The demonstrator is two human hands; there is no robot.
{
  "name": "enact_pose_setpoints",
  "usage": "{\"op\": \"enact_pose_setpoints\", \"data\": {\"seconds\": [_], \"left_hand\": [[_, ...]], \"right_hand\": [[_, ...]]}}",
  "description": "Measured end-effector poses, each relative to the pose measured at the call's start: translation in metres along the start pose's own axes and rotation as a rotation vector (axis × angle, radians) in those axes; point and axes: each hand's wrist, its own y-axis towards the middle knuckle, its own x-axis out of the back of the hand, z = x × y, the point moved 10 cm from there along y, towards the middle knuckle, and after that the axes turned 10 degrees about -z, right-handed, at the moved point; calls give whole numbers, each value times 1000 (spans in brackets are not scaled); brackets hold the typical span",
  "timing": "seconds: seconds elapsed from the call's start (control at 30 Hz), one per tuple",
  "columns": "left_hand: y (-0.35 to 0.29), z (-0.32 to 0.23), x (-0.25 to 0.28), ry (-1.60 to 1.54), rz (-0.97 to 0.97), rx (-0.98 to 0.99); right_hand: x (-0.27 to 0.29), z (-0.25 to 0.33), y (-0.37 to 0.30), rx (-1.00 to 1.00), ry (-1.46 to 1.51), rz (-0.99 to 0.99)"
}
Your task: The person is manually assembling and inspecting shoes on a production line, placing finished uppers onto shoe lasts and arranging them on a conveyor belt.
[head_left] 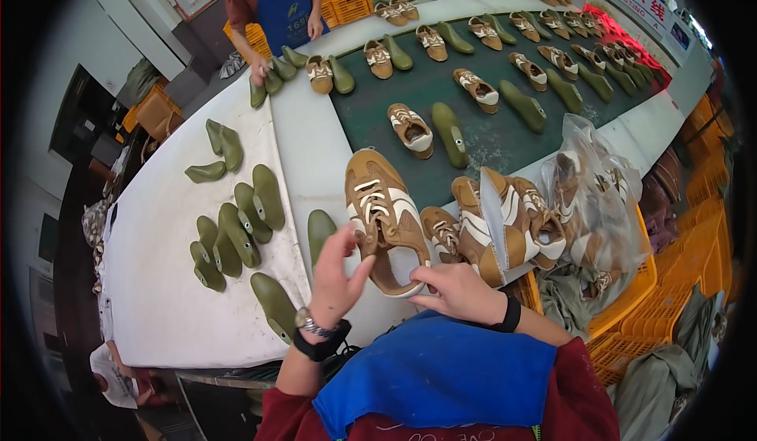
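The shoe (404,226) is over the table (303,157), right hand (457,289) pinching its heel, left hand (337,279) at its collar, grip unclear, seemingly to keep the opening facing the wearer.

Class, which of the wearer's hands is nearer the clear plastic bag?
Right. The right hand, at the heel of the held shoe, is left of the bag; the left hand is farther left, at the shoe's left side.

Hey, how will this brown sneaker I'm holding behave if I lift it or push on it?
The brown sneaker is probably light for its size, since its wide opening shows a hollow inside. Its sides look like soft suede and fabric, so they may flex when pushed.
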Motion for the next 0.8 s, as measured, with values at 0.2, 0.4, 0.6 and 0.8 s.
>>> {"op": "enact_pose_setpoints", "data": {"seconds": [0.2, 0.4, 0.6, 0.8], "left_hand": [[-48, 140, 44, 673, 213, 308], [-101, 219, 1, 617, 460, 465], [-36, 217, -73, 553, 433, 323], [47, 256, -179, 506, 461, 333]], "right_hand": [[23, -14, 4, -100, 166, -109], [65, -45, -10, -301, 170, -219], [98, -32, -30, -182, -22, -377], [95, -22, -35, -112, -114, -388]]}}
